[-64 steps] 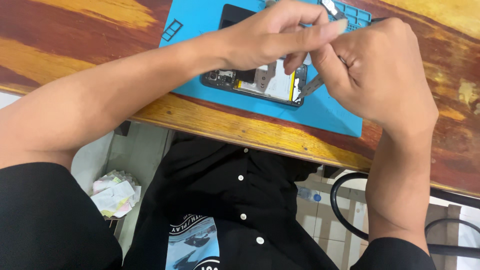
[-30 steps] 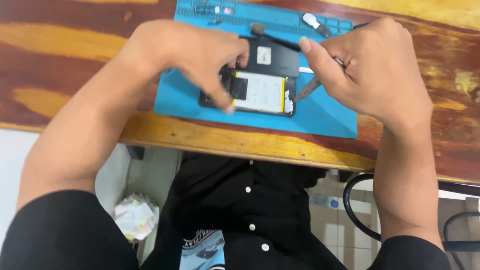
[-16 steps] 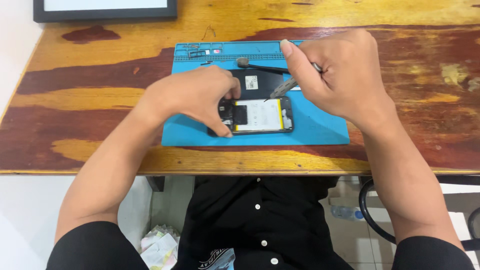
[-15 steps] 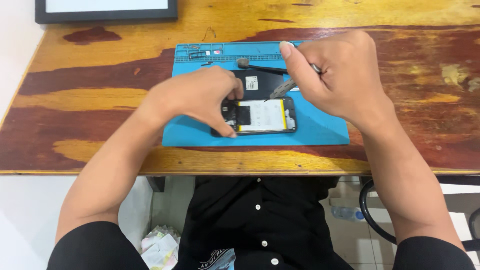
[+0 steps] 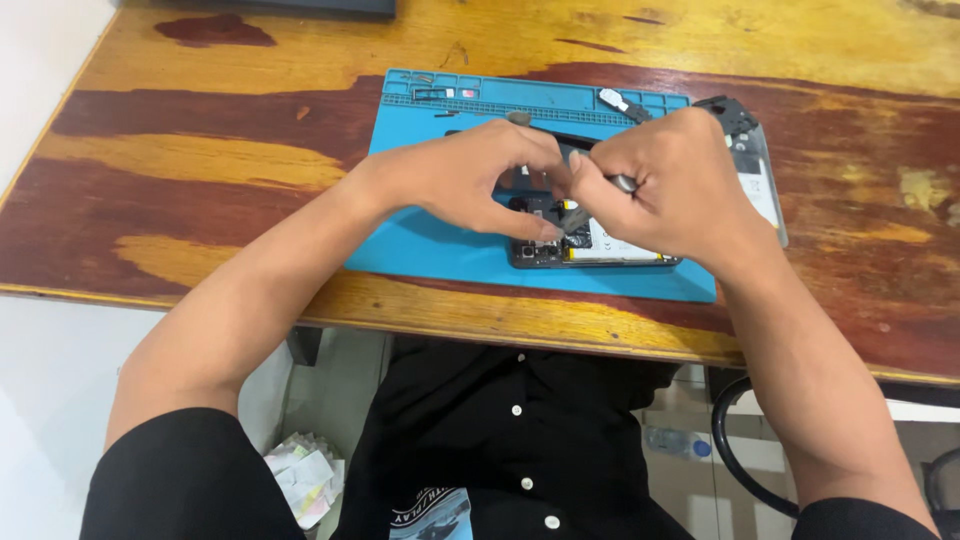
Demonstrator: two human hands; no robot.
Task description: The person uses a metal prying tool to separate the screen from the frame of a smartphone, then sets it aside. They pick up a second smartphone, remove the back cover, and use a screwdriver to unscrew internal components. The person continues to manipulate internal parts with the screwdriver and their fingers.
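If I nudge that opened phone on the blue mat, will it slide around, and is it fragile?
The opened phone lies flat and thin, so it would likely slide rather than tip, though the blue mat probably grips it somewhat. Its insides are exposed, so it is probably fragile there. The left hand rests on it while the right hand works a thin tool, which suggests it shifts easily.

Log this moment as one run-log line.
left hand: steadies opened phone | right hand: holds thin tool over it | surface: blue mat, wooden table
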